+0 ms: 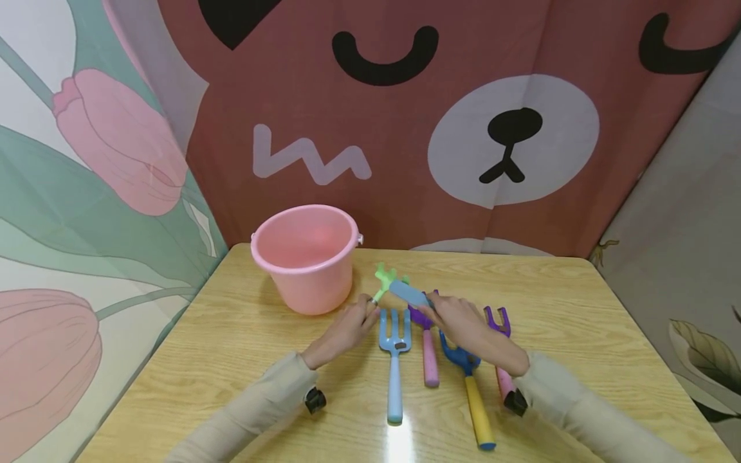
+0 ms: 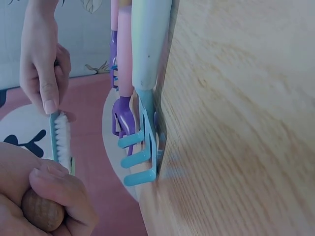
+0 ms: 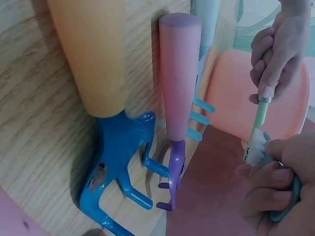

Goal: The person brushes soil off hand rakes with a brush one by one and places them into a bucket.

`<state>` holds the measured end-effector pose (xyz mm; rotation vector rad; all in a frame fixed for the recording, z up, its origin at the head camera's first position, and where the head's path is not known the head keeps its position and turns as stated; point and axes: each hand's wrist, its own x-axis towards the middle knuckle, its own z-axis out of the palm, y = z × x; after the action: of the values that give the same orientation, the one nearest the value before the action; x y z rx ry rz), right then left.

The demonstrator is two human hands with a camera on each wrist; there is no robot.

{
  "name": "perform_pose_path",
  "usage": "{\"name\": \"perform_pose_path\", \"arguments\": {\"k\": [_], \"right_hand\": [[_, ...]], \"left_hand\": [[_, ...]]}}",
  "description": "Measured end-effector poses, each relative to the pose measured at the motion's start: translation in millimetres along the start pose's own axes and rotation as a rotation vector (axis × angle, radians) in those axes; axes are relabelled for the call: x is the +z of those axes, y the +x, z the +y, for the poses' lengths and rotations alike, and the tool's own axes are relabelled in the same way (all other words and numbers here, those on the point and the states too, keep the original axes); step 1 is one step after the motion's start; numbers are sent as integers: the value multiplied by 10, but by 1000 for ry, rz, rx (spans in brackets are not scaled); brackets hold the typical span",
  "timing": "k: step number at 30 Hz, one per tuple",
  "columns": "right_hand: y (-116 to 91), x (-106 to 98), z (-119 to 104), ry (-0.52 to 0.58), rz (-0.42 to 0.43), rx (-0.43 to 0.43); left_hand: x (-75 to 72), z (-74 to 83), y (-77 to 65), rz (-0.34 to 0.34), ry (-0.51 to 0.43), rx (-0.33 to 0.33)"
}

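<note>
My left hand [image 1: 347, 326] grips the wooden handle [image 2: 43, 211] of a small garden fork with a light green head [image 1: 383, 276], held above the table. In my right hand [image 1: 466, 325] is a blue brush [image 1: 408, 293], its white bristles [image 3: 256, 147] against the green metal in the right wrist view. Beneath and between the hands lie a light blue fork [image 1: 395, 386], a purple fork with a pink handle [image 1: 429, 360] and a blue fork with a yellow handle [image 1: 477, 415]. Dark patches mark the light blue and blue heads.
A pink bucket [image 1: 315, 290] stands at the table's back left. Another purple fork [image 1: 503, 379] with a pink handle lies under my right forearm, partly hidden. The wooden table [image 1: 243, 302] meets a printed cloth backdrop [image 1: 393, 212] at its far edge.
</note>
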<state>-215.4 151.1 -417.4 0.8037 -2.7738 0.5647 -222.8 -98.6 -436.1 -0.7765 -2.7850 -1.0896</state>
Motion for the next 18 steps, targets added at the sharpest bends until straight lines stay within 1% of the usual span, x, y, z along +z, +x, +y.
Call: {"name": "perform_pose_path", "arguments": {"k": [4, 11, 15, 18], "right_hand": [[-21, 9, 25, 14, -32, 16], [-47, -1, 34, -14, -27, 24], [-61, -12, 39, -23, -22, 17], [-66, -17, 46, -16, -29, 23]], "left_hand": [[-19, 24, -2, -16, -15, -16], [-34, 43, -4, -23, -6, -2], [-44, 41, 2, -29, -2, -24], [-55, 27, 5, -15, 10, -40]]}}
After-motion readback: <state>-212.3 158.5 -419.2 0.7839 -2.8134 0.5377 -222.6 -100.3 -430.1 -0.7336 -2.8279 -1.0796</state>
